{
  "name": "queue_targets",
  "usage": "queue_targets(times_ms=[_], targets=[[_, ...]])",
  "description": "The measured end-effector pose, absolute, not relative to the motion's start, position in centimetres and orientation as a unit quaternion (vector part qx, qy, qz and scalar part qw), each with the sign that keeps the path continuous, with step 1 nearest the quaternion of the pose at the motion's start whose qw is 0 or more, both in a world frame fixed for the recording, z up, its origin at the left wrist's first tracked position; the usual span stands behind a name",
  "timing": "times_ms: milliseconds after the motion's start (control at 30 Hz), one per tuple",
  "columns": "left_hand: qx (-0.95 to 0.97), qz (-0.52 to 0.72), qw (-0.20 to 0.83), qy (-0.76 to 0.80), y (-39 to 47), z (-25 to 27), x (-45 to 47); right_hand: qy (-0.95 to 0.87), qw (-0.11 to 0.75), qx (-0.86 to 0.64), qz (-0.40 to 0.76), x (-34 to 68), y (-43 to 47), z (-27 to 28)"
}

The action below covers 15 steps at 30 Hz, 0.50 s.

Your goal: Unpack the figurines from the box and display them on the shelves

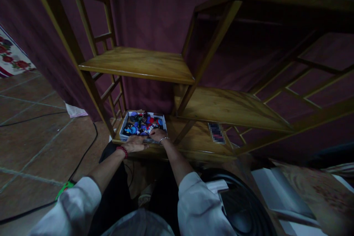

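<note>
White sleeves [203, 206] lay behind the left hand [135, 143], at the near rim of a box [124, 137], and the right hand [158, 134], beside it among small colourful pieces [142, 119] inside. Whether either gripped anything, I could not tell.

One box [123, 127], two bracelets [125, 150] [164, 139], two sleeves [83, 193] [195, 197].

I can't identify small pieces [142, 121] in the box [123, 137]; flat item [217, 133] pixelated; floral cloth [15, 57] cut off left.
</note>
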<state>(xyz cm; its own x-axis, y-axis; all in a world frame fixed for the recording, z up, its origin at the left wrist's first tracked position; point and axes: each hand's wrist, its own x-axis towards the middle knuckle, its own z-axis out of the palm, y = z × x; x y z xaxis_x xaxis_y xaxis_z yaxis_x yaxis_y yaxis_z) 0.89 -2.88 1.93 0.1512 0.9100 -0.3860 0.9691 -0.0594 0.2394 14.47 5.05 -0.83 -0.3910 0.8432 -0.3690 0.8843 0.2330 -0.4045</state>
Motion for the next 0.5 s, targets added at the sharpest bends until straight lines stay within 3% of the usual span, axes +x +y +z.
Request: queue_targets(times_ms=[500], targets=[[0.642,0.036,0.3,0.704,-0.1,1.2,-0.3,0.749,-0.049,0.6,-0.277,14.8,5.0,-1.4]])
